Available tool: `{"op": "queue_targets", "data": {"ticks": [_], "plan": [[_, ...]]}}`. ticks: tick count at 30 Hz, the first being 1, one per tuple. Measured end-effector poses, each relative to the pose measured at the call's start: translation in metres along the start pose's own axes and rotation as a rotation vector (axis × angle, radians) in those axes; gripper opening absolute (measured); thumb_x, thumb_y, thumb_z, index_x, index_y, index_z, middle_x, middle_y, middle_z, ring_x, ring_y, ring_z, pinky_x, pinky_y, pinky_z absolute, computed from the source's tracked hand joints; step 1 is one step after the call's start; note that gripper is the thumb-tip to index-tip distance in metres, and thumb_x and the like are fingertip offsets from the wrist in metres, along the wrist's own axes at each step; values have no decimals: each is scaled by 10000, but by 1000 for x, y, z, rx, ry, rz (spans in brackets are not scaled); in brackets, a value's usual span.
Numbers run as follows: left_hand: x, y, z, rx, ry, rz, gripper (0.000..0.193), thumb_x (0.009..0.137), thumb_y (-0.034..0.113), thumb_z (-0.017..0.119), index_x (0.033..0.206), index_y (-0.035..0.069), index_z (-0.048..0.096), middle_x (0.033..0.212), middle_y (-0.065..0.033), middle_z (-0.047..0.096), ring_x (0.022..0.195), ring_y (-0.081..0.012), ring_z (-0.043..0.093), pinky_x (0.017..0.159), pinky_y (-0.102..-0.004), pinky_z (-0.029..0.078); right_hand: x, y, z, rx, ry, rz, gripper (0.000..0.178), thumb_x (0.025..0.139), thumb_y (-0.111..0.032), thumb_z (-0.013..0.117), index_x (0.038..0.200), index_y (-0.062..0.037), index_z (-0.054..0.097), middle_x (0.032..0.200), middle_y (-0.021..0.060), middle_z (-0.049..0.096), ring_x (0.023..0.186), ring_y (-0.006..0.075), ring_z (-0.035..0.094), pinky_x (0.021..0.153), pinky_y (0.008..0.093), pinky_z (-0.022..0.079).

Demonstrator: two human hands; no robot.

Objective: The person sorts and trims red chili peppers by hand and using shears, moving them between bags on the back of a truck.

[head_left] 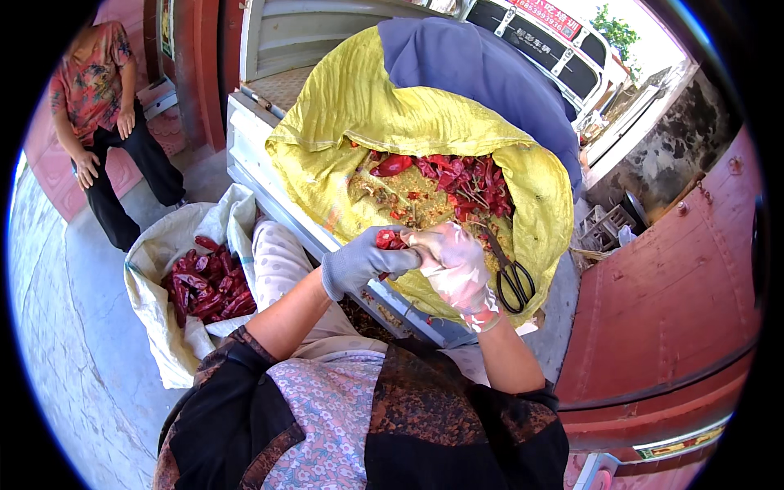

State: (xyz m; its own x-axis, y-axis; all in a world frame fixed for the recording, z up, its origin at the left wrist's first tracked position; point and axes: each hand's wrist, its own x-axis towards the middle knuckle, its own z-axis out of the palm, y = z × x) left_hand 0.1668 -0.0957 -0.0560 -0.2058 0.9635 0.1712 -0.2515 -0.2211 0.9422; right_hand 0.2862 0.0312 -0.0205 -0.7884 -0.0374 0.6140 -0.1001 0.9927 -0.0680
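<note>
My left hand (366, 263), in a grey glove, is closed round a dried red chili pepper (389, 240), part of which shows above the fingers. My right hand (450, 263), in a pale pink and white glove, presses against the left one with its fingers bent together. What it pinches is hidden. Beneath both hands spreads an open yellow woven sack (343, 106). In it lie a heap of dried chilies with stems (474, 186) and many loose yellowish seeds (384, 200). Black-handled scissors (515, 286) rest on the sack just right of my right hand.
On my left a white woven sack (147, 269) holds dark red chilies (208, 282). The yellow sack sits on a truck bed with a metal side (269, 175), beside a blue-grey cloth (482, 65). Another person (94, 98) sits at the far left. A red metal gate (661, 302) stands right.
</note>
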Motion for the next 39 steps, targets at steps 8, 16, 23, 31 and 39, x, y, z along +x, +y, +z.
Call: {"op": "queue_targets", "data": {"ticks": [8,16,23,31,39], "plan": [[4,-12,1,72,131,112,98,808,116,656,857,45,610,695,73,490,624,-12,416,542,-190,353,-2,-6,16,1224,128,770,66,812,-13,620,864,29,623,892,97,666,827,128,615,756,228,467],[5,-18,-1,67,162,180,135,803,86,649,912,10,626,756,16,580,679,-47,522,609,-219,443,0,-16,15,1519,219,943,183,845,-104,599,981,17,614,871,87,657,775,147,620,694,236,463],[7,-21,8,31,225,274,94,814,113,608,835,22,601,691,15,556,599,-53,474,520,-214,364,-8,6,31,1771,222,1138,276,886,-210,549,1043,7,617,764,28,638,597,79,560,498,211,408],[1,-41,-26,-290,193,206,148,851,141,547,917,11,569,611,33,443,537,-56,381,484,-209,292,-16,41,22,712,-242,641,256,872,-213,576,1068,-58,634,909,83,667,791,172,621,709,280,488],[-8,-42,-21,-327,127,120,242,751,86,671,933,25,524,732,-24,511,633,-116,479,588,-240,385,-10,156,26,76,-140,540,168,825,-172,602,971,-111,659,891,140,628,815,270,606,737,335,474]]}}
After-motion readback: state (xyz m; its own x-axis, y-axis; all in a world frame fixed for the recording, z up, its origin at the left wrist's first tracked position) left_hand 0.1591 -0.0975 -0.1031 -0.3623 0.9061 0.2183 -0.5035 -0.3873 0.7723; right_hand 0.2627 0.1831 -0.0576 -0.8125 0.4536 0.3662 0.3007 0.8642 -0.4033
